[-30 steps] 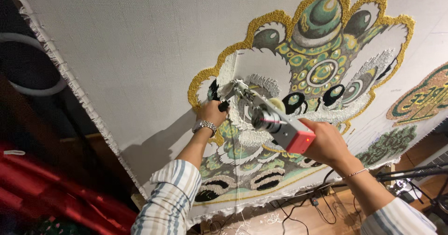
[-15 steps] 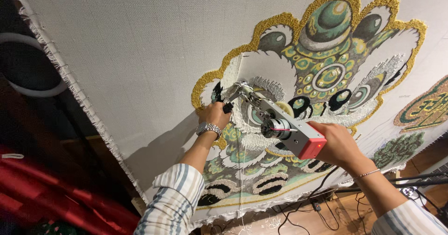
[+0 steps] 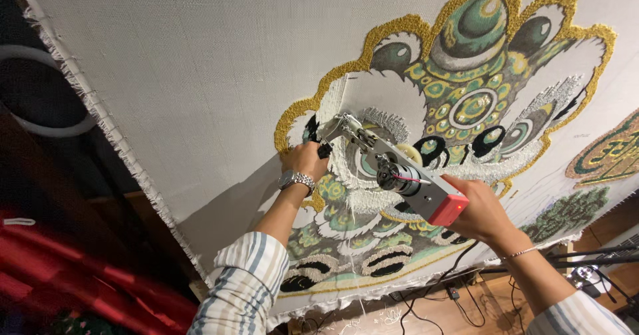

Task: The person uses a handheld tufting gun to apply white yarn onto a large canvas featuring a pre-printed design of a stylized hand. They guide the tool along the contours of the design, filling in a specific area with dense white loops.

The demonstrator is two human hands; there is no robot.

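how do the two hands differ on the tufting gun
The left hand grips the front handle beside the needle, close to the cloth; the right hand holds the tufting gun at its red rear end. The left wrist wears a metal watch, the right a thin bracelet. Both sleeves are striped.

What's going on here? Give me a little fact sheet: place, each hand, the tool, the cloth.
Setting: a large pale cloth stretched tight, seen from below at a tilt
Design: a partly filled tufted pattern in gold, green, white and black
Tool: a handheld tufting gun with a red rear end, tip against the cloth
Left hand: left hand grips the front handle; a metal watch on the wrist
Right hand: right hand holds the rear of the tool
Below: cables on a wooden floor
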